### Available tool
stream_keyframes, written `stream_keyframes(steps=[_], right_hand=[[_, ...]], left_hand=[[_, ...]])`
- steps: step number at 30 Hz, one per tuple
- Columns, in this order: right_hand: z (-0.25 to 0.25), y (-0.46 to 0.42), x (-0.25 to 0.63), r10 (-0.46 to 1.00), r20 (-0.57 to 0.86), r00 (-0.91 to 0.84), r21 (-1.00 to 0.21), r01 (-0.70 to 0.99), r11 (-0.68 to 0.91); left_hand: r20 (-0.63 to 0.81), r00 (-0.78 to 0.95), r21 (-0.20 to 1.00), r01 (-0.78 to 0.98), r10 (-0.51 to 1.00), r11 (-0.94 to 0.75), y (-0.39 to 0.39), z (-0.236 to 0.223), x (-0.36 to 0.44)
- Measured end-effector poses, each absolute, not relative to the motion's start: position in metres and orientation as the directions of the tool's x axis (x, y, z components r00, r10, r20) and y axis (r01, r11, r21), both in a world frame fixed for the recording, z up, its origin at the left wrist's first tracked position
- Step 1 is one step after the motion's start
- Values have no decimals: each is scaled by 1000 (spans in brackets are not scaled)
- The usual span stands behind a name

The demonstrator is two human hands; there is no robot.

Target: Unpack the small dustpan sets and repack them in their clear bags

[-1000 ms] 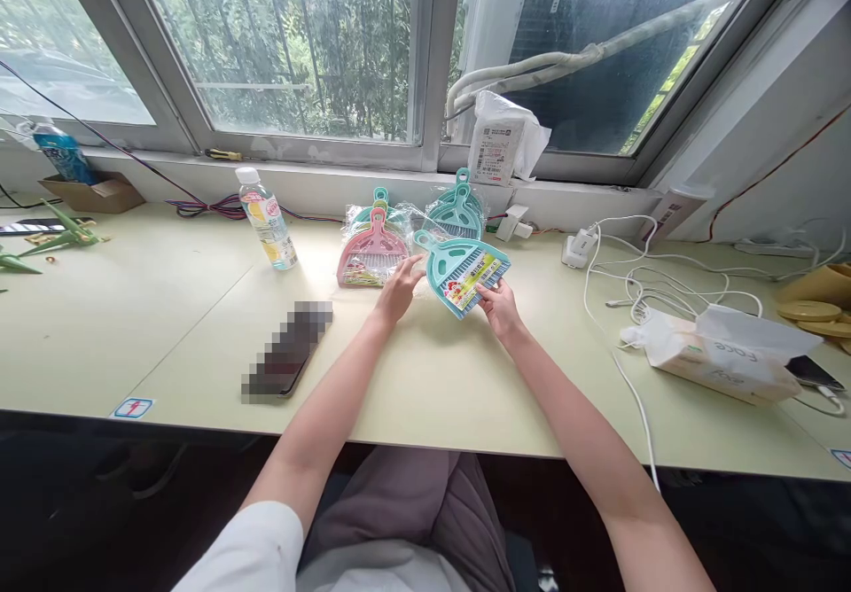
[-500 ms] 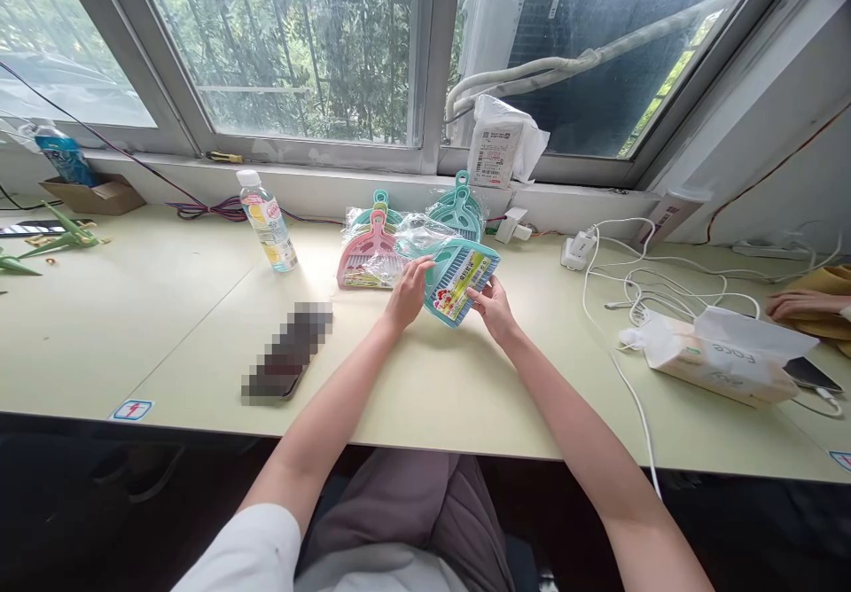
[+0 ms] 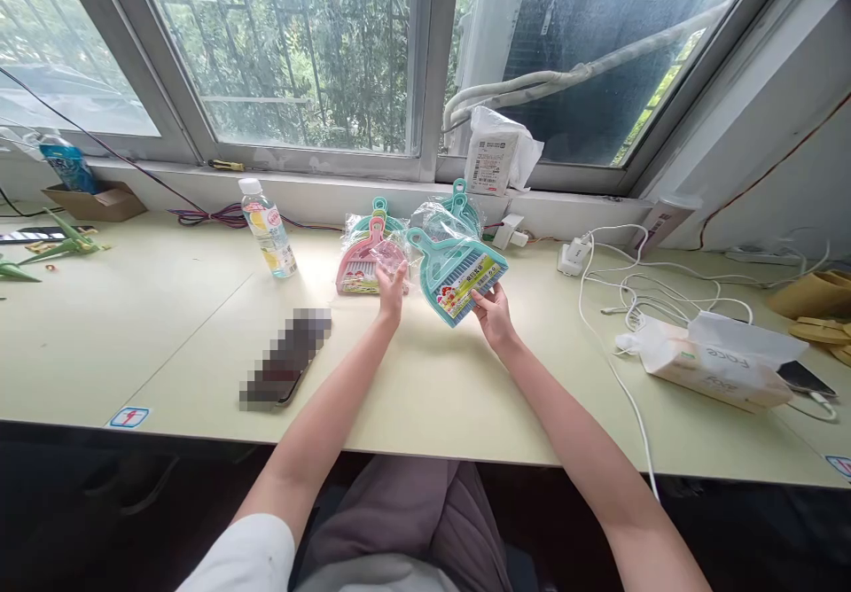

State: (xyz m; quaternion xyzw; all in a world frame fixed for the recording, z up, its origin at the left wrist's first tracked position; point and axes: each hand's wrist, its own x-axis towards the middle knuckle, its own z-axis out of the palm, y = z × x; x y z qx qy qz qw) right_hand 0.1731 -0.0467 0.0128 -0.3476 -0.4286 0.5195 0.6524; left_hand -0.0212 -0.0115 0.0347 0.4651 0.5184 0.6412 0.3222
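Note:
A turquoise dustpan and brush set with a printed label is tilted above the table, handle toward the upper left. My right hand grips its lower right edge, thumb over the bristles and label. To the left of it, my left hand is raised with its fingers closed on a clear plastic bag, which hangs near the set's handle. Just behind my left hand, a pink dustpan set stands in front of other turquoise ones. More wrapped turquoise sets lean by the wall.
A drink bottle stands at the left of the sets, with a blurred-out phone in front. White cables and a tissue pack lie to the right. Behind, a white-wrapped box rests on the sill.
My left hand moved off the turquoise set to the left, drawing plastic with it. My right hand kept its hold, and the set's handle came back into view.

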Motion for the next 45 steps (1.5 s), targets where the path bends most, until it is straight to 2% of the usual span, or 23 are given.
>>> stream_keyframes(steps=[2, 4, 7, 10, 14, 24, 30, 37, 40, 45], right_hand=[[12, -46, 173, 975, 205, 91, -897, -380, 224], [12, -44, 173, 975, 198, 99, -896, -386, 221], [12, -42, 175, 980, 171, 104, -896, -397, 199], [13, -41, 176, 980, 158, 118, -890, -412, 193], [12, -42, 175, 974, 147, 170, -875, -437, 208], [17, -48, 168, 970, 160, 185, -883, -412, 225], [20, -48, 172, 954, 186, 236, -877, -399, 270], [16, -48, 165, 969, 186, 161, -875, -422, 238], [19, -51, 161, 977, 160, 139, -872, -445, 206], [21, -51, 163, 976, 167, 138, -866, -453, 213]], left_hand=[[155, -136, 963, -202, 979, -180, -10, 36, -19], [104, 53, 923, -377, 993, -76, -12, 36, -14], [69, 217, 874, -483, 974, 46, -20, 34, -5], [34, 323, 861, -490, 946, 137, -27, 29, 3], [4, 351, 861, -478, 936, 175, -31, 22, 11], [70, 342, 812, -566, 937, 145, -37, 24, 19], [-13, 495, 859, -438, 869, 263, -43, 17, 29], [12, 245, 702, -693, 969, 167, -32, 21, 22], [-29, 257, 699, -686, 966, 203, -36, 28, 15], [-57, 372, 721, -627, 926, 296, -43, 32, 13]])
